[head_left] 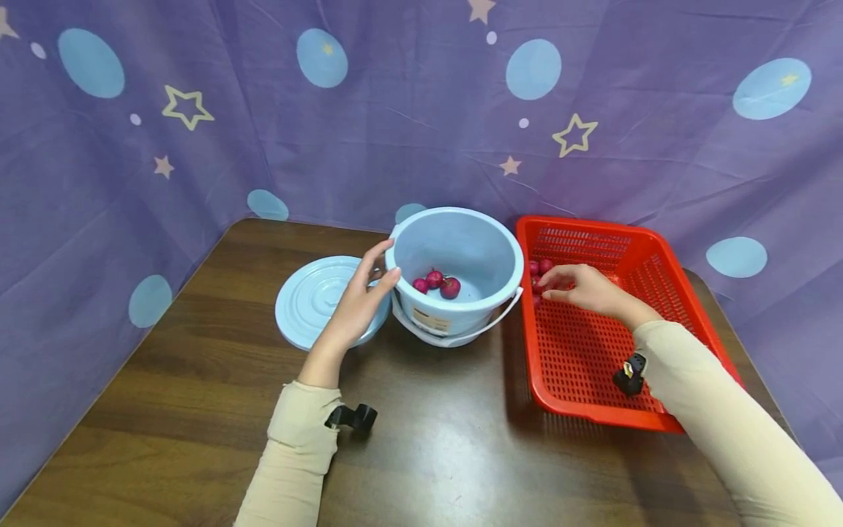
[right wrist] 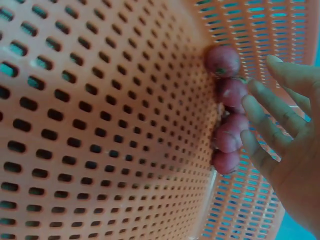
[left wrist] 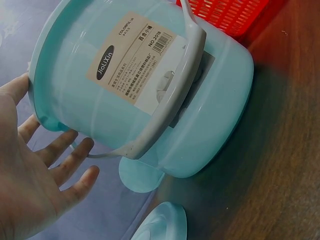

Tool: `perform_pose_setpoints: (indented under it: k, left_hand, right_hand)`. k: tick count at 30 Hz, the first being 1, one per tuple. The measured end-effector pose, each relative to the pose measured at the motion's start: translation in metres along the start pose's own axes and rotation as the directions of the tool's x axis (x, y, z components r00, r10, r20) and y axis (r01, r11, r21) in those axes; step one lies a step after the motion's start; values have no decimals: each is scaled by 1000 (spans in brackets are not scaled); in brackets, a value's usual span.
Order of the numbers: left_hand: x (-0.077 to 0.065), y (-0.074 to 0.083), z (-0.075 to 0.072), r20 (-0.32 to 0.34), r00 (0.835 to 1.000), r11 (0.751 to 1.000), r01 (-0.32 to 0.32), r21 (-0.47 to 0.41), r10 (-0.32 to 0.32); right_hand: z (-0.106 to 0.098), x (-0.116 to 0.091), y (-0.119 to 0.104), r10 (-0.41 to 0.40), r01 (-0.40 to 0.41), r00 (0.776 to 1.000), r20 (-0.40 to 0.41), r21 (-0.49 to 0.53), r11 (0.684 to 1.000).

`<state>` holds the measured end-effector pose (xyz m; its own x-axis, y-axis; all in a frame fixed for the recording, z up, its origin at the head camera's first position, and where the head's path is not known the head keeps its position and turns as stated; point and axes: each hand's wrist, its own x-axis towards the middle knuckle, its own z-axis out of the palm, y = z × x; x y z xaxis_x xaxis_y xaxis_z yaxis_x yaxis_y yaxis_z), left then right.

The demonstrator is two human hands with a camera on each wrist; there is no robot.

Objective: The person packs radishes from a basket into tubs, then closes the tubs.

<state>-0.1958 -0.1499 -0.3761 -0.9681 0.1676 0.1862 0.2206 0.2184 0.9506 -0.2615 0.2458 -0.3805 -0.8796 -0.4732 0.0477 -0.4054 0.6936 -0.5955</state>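
Observation:
A light blue bucket [head_left: 454,304] stands upright with three round red radishes [head_left: 451,288] inside. My left hand [head_left: 358,296] is at its left rim, fingers spread; in the left wrist view its fingertips [left wrist: 82,145] lie along the bucket's outer wall, near the pale carrying handle [left wrist: 182,95]. My right hand [head_left: 582,289] reaches into a red slotted basket [head_left: 536,366], with fingers loosely bent. In the right wrist view, several radishes [right wrist: 230,132] lie in a row against the basket wall, and the fingertips are right beside them.
A round light blue lid [head_left: 309,304] lies on the wooden table [head_left: 197,351] left of the bucket, partly behind my left hand. The basket stands close to the bucket's right side. A purple patterned curtain [head_left: 408,124] hangs behind the table.

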Motion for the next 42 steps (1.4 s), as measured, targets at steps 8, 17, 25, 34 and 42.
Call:
perform_pose_setpoints:
  k: [8, 17, 25, 34, 42]
  left_hand:
    - [1, -2, -1, 3, 1000, 1000, 2, 0, -2]
    - [2, -1, -2, -1, 1000, 1000, 0, 8, 0]
    - [2, -1, -2, -8, 1000, 1000, -5, 8, 5]
    - [2, -1, -2, 1, 1000, 1000, 1, 2, -1]
    - [1, -1, -1, 6, 1000, 1000, 2, 0, -2]
  right_hand:
    - [13, 7, 4, 8, -6, 999, 33, -48, 999]
    - [20, 11, 5, -11, 13, 998, 59, -39, 999]
    - [24, 14, 3, -33, 36, 999, 37, -66, 997]
    - [23, 13, 2, 2, 3, 999, 49, -88, 996]
    - [14, 10, -2, 35, -33, 999, 16, -87, 996]
